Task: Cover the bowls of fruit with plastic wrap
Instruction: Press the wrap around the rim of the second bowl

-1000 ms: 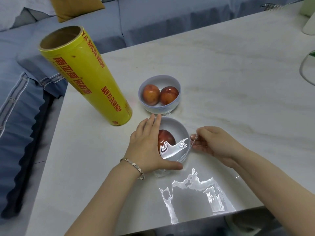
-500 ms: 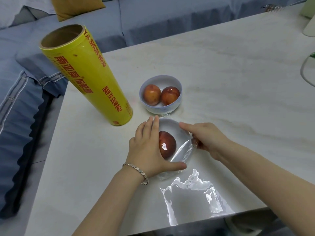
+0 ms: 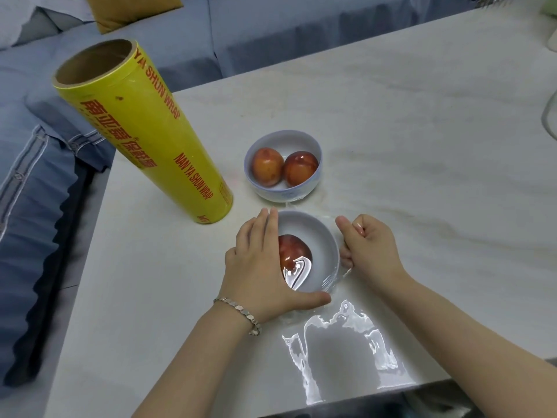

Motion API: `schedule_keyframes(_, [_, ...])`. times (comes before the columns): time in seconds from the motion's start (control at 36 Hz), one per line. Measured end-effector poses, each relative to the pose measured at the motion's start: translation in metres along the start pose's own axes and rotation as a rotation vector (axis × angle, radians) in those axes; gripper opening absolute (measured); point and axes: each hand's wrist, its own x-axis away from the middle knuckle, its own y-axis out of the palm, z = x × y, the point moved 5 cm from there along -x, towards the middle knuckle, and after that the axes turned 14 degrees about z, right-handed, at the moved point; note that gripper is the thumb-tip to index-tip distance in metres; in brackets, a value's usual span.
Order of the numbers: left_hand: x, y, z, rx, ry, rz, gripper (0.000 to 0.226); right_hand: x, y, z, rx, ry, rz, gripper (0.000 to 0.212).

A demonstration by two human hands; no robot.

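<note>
Moved since half a second ago: right hand (image 3: 372,251), off the far rim of the near bowl (image 3: 327,236) to just beside its right wall; left hand (image 3: 259,267) unchanged.

- table (image 3: 422,140): pale marbled top; glare patch (image 3: 340,336) by the near edge; both forearms cut off by the lower frame.
- bracelet (image 3: 238,309): metal links, left wrist.
- left hand: grip wide, fingers straight, pointing away along the bowl's left wall, thumb along the near wall; left rim hidden.
- right hand: grip closed on the plastic wrap (image 3: 331,280), fingers curled, thumb pointing away; fingertips tucked out of sight.
- plastic wrap: stretched over the near bowl's mouth, creases running from the near-right rim to the right hand; edges hard to trace.
- near bowl: white, mouth up, near middle of the table; one red fruit (image 3: 291,248) inside, partly behind the left hand and a reflection.
- far bowl (image 3: 283,193): just beyond, not touching, mouth up; two red-orange fruits (image 3: 266,165) side by side. Whether film spans its mouth cannot be told.
- roll of plastic wrap (image 3: 144,146): yellow, red lettering, standing on end left of the bowls, long axis leaning toward the upper left in view, open cardboard core on top.
- sofa (image 3: 271,34): blue, beyond the table; mustard cushion (image 3: 132,10) cut off at the top edge.
</note>
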Motion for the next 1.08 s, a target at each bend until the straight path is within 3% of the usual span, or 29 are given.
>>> schedule_keyframes(0.14, [0.001,0.002,0.003,-0.011,-0.033,0.015,0.137,-0.004,0.002,0.007,0.009,0.054,0.019,0.045])
schedule_keyframes(0.28, [0.011,0.003,0.007,-0.031,-0.156,0.036,0.135,-0.009,0.008,0.010,0.201,0.054,-0.053,0.048])
schedule_keyframes(0.36, [0.017,0.005,0.007,-0.026,-0.248,0.047,0.133,-0.006,0.004,0.014,0.272,0.164,-0.118,0.051])
schedule_keyframes(0.5, [0.018,0.003,0.006,0.037,-0.296,-0.019,0.127,0.014,-0.002,0.014,0.121,0.377,-0.322,0.047])
schedule_keyframes(0.58, [0.011,-0.008,0.001,0.071,-0.217,-0.062,0.127,0.020,-0.005,0.015,0.102,0.337,-0.409,0.032])
schedule_keyframes(0.64, [0.006,-0.014,-0.001,0.022,-0.059,-0.111,0.135,0.022,-0.008,0.014,0.086,0.288,-0.425,0.026])
schedule_keyframes(0.75, [-0.002,-0.004,-0.007,-0.044,0.139,-0.234,0.149,0.026,-0.011,0.006,0.033,0.168,-0.389,0.026])
schedule_keyframes(1.08, [0.003,0.002,-0.006,-0.048,0.145,-0.093,0.145,0.039,-0.009,0.004,-0.180,0.287,-0.133,0.038])
